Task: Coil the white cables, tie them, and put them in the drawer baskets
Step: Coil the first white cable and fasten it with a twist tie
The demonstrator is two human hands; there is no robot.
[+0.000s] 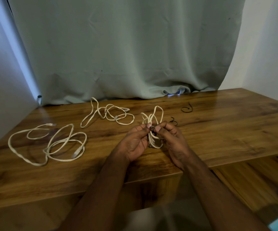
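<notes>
A: Nearest to you are your own bare forearms, reaching out over the front edge of the wooden worktop (218, 130). What are your hands doing?

B: Your left hand (134, 142) and right hand (173, 140) are close together above the worktop, both clamped on a coiled white cable (153, 120). The fingertips of both hands pinch at the middle of the bundle, where something small and dark sits between them; you cannot tell from here exactly what it is.

A: How does that coil sit?

B: Its loops stand up past your fingers toward the curtain (126, 47), and the lower loops hang down between your palms.

A: And the other cables?

B: Two lie loose on the worktop. One white cable (108, 114) sprawls in open loops left of your hands, toward the back. Another loose white cable (48, 142) is spread wider at the far left, nearer you, with a plug lying inside its loops and its other plug at the top.

A: Anything else?

B: A black tie (187, 108) lies curled on the worktop to the right, toward the back, well apart from your hands. A second black tie (174, 121) lies just behind your right hand.
</notes>
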